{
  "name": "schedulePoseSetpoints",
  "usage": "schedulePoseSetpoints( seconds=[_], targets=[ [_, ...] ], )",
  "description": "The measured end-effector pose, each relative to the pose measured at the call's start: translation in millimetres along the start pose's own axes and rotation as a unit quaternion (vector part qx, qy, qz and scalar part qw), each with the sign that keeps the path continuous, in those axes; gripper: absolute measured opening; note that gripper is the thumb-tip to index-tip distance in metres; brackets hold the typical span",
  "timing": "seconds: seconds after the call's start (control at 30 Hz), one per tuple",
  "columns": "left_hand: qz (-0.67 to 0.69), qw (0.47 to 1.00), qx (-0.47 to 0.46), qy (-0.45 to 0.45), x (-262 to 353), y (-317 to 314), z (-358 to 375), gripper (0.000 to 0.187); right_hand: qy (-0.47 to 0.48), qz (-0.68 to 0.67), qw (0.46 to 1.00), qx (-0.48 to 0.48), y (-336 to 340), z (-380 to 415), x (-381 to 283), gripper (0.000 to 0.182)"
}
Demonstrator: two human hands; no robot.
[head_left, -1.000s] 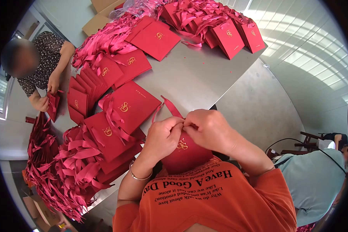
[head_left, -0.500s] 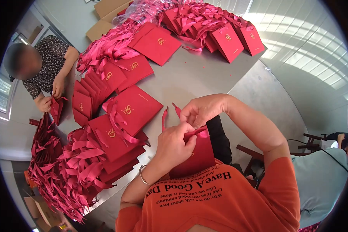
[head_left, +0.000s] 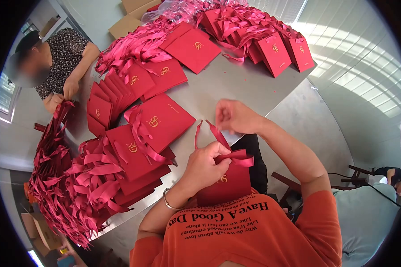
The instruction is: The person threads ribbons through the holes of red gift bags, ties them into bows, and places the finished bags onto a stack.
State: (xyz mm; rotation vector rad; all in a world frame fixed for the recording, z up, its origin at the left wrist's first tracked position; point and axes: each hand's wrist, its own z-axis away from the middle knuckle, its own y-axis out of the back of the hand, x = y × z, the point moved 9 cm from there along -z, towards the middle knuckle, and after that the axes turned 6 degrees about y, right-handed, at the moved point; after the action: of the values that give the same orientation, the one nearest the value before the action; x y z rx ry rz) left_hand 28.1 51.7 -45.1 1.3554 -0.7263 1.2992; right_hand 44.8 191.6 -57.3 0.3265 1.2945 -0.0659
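Observation:
A red paper gift bag with a gold logo rests against my lap and shirt. My left hand is closed on its top edge, thumb and fingers pinching the rim. A pink ribbon makes a loop at the bag's mouth, and two loose ribbon ends point up past my left hand. Just above the bag, my right hand is raised with its fingers bent and blurred by motion, close beside one ribbon end.
Stacked red bags with ribbons cover the left of the metal table. More bags stand at the far end, near cardboard boxes. Across the table, a person handles bags. A stool stands at my right.
My right hand has come off the ribbon at the bag's mouth and moved up. A ribbon loop now shows at the rim. The person opposite has moved their hands to the bag pile.

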Motion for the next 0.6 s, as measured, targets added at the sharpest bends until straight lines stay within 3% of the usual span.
schedulePoseSetpoints(
  seconds=[0.03,0.1,0.23,0.43,0.53,0.6],
  targets=[
    [-0.013,1.0,0.009,-0.003,-1,-1,-1,0.015,-0.002,0.001,1.0,-0.002,-3,-6,9,0.021],
    [-0.03,0.999,0.012,-0.005,3,-1,-2,0.016,0.144,0.098,0.978,0.111,12,-17,-8,0.018],
    [-0.041,0.998,0.03,-0.022,0,2,-2,0.017,0.153,0.136,0.971,0.124,9,-20,-7,0.017],
    [-0.053,0.998,0.032,-0.022,-1,0,-3,0.015,0.161,0.074,0.975,0.136,8,-13,-10,0.017],
    [-0.104,0.994,0.043,-0.016,1,1,-2,0.015,0.148,0.158,0.959,0.18,12,7,-10,0.013],
    [-0.115,0.992,0.052,-0.014,-1,2,-1,0.015,0.237,0.024,0.929,0.284,26,39,-6,0.008]
  ],
)
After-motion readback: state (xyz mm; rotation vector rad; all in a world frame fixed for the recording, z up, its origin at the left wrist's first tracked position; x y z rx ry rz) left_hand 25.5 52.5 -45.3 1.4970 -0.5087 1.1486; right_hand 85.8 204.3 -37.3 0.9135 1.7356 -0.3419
